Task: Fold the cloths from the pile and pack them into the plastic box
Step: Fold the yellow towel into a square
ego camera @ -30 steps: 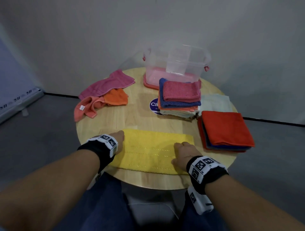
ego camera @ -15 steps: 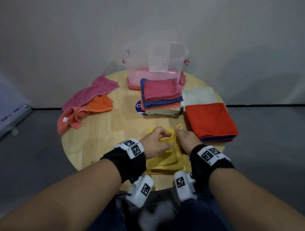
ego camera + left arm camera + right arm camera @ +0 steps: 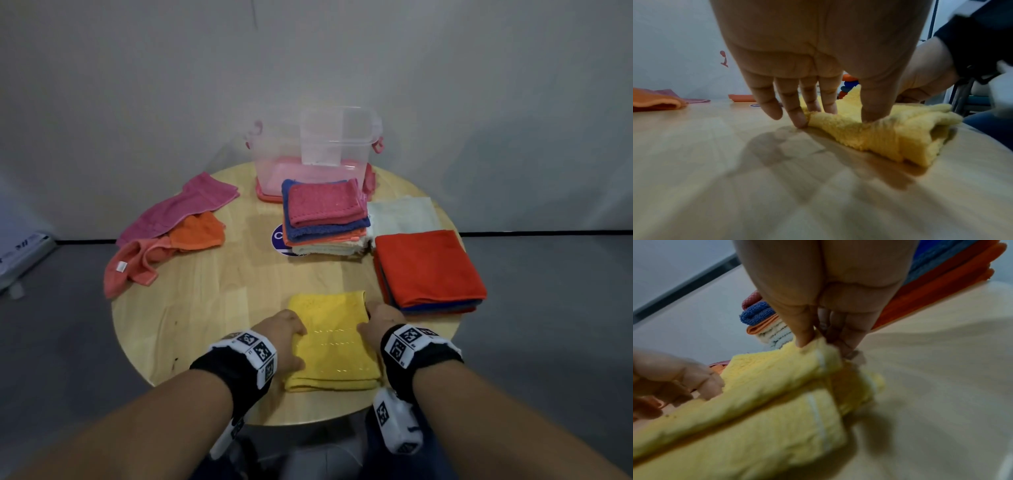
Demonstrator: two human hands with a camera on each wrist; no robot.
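Note:
A yellow cloth (image 3: 330, 339) lies folded into a thick square at the near edge of the round wooden table (image 3: 212, 308). My left hand (image 3: 294, 346) holds its left edge; in the left wrist view the thumb (image 3: 873, 112) presses on top while the fingers (image 3: 797, 120) reach the table at the fold. My right hand (image 3: 368, 318) pinches the right edge, with the thumb (image 3: 803, 337) on the yellow cloth (image 3: 760, 402). The clear plastic box (image 3: 274, 161) stands at the table's far side. An unfolded pile of a magenta cloth (image 3: 185, 209), an orange cloth (image 3: 198, 229) and a salmon cloth (image 3: 137, 257) lies far left.
A stack of folded cloths with a pink one (image 3: 325, 202) on top sits before the box. A second stack topped by a red cloth (image 3: 428, 267) lies right of the yellow one, close to my right hand. A pale green cloth (image 3: 404, 214) lies behind it.
The yellow cloth was a long strip with my hands at its ends. The hands came together at the middle, and now it is a square with a hand at each side.

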